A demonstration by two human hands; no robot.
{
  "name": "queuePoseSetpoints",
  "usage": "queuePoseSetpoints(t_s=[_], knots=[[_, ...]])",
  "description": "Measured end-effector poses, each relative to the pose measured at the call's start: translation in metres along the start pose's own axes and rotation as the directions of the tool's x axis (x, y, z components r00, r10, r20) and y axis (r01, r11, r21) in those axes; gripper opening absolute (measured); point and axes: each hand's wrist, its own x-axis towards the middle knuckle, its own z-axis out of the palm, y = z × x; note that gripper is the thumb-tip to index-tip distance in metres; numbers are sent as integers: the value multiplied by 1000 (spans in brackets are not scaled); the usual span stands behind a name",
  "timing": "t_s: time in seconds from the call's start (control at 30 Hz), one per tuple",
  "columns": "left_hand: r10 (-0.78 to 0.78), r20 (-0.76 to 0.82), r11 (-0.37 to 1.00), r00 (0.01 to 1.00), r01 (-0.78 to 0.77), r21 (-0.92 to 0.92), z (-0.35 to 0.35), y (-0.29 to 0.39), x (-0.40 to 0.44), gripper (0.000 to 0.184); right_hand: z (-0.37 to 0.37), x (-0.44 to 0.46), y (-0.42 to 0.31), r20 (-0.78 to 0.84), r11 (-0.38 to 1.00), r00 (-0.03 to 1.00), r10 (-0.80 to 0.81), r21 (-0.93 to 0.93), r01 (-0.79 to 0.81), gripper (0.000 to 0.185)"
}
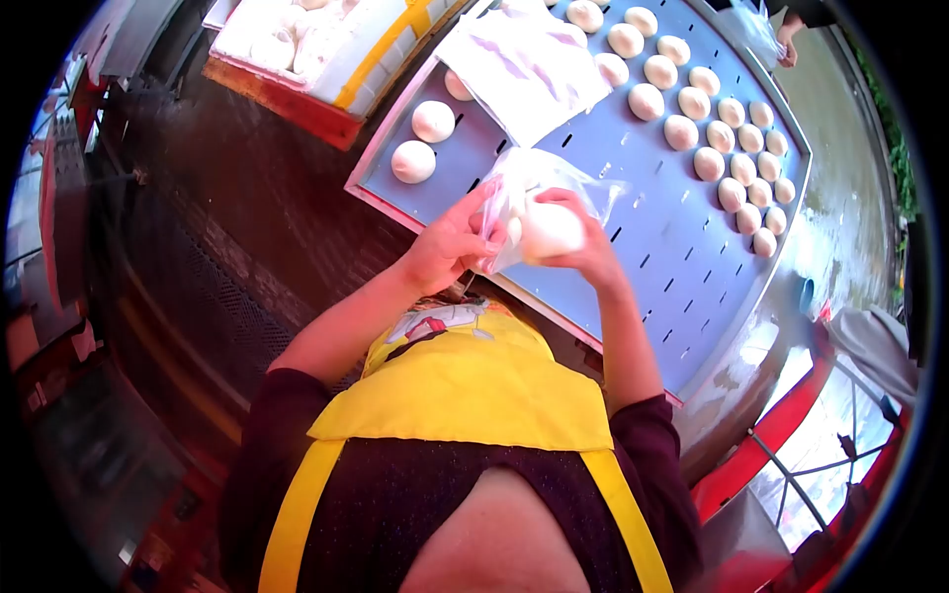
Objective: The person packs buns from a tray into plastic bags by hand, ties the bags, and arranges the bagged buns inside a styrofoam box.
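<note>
A clear plastic bag [524, 170] is held in front of my apron, over the near edge of a blue slotted tray [633, 257]. My left hand [453, 242] pinches the bag's left side between thumb and fingers. My right hand [585, 237] curls around a pale round bun-like piece [552, 230] at the bag. Whether this piece is fully inside the bag, I cannot tell. Two similar pale round pieces [413, 161] sit on the tray's left end, beside a white sheet or stack of bags [524, 69].
Rows of similar round pieces [710, 164] fill the tray's far right part. A white foam box [381, 59] with yellow tape holds more pale things at upper left. Another person's hand [788, 44] shows at upper right near a plastic bag. The floor [850, 212] looks wet.
</note>
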Motion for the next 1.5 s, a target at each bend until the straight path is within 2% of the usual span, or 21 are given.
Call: queuePoseSetpoints(t_s=[0.07, 0.17, 0.2, 0.3, 0.33, 0.43, 0.47, 0.57, 0.63, 0.8, 0.9, 1.1, 1.13, 1.17, 1.2, 1.23, 1.33, 1.4, 1.43, 1.47, 1.5], knots=[[-44, 92, 991, 995, 31, 133, 10, 0, 1, 83, 17, 4, -2, -45, 801, 997, -69, -598, 29, 63], [-49, 112, 972, 993, 21, 234, 9, 6, 4, 84, 34, 6, 12, -317, 374, 935, 161, -857, -355, 79], [-40, 65, 975, 997, 25, 221, 0, 6, 6, 83, 32, 3, 12, -197, 423, 899, 391, -829, -365, 88], [63, -34, 985, 997, -56, 166, -18, 11, 13, 78, 35, -13, 28, -18, 698, 916, 400, -642, -317, 96], [72, -36, 985, 997, -66, 161, -24, 15, 12, 77, 35, -10, 23, -99, 675, 904, 416, -633, -380, 87], [-52, -55, 943, 997, 67, 325, -28, 10, -3, 76, 10, -3, 9, 300, 564, 783, 545, -822, -78, 75], [-106, -1, 917, 994, 98, 387, -28, 15, -7, 76, 0, 28, -64, 334, 638, 657, 675, -712, -293, 64], [-206, 83, 832, 975, 130, 539, -33, 6, -13, 77, 17, 95, -77, 181, 933, 927, 328, -217, -287, 71], [-244, 106, 721, 964, 108, 684, -26, 15, -15, 79, 53, 154, -22, 292, 808, 955, -54, -549, 214, 78], [-249, 194, 653, 949, 17, 757, -45, 0, -12, 82, 134, 226, 41, 437, 514, 828, 351, -829, 220, 97], [-250, 195, 717, 948, 46, 695, -49, 9, -12, 83, 149, 222, 42, 391, 397, 855, 340, -884, 247, 84], [-307, 159, 775, 938, 149, 614, -54, 17, -10, 84, 121, 227, 90, 162, 799, 985, 60, -600, 50, 67], [-314, 154, 786, 937, 166, 596, -55, 17, -10, 84, 103, 228, 67, -10, 969, 994, -112, -223, 107, 70], [-304, 81, 862, 949, 238, 448, -48, 27, -13, 87, 73, 216, 37, 67, 936, 971, 231, 257, -240, 66], [-201, 73, 934, 977, 169, 316, -58, 20, -9, 90, 35, 200, 7, 225, 848, 944, 240, 426, -317, 62], [-132, 58, 969, 990, 116, 217, -61, 27, -5, 93, 14, 168, -9, 210, 678, 976, 62, 708, -196, 49], [-33, 13, 997, 999, 32, 73, -55, 38, 7, 95, -9, 77, 12, 59, 956, 969, 242, 155, -248, 54], [5, 4, 995, 1000, -6, 97, -44, 39, 11, 91, 19, 49, -19, 102, 789, 930, 353, 503, -354, 70], [35, -2, 981, 999, -34, 193, -41, 37, 12, 89, 31, 49, -38, 84, 864, 933, 349, 358, -355, 82], [66, -7, 956, 998, -61, 286, -39, 35, 12, 87, 50, 42, -15, -155, 969, 965, 212, -98, -228, 82], [99, -11, 923, 995, -87, 375, -38, 34, 12, 85, 69, 35, 15, -297, 819, 955, -18, -552, -156, 81]])
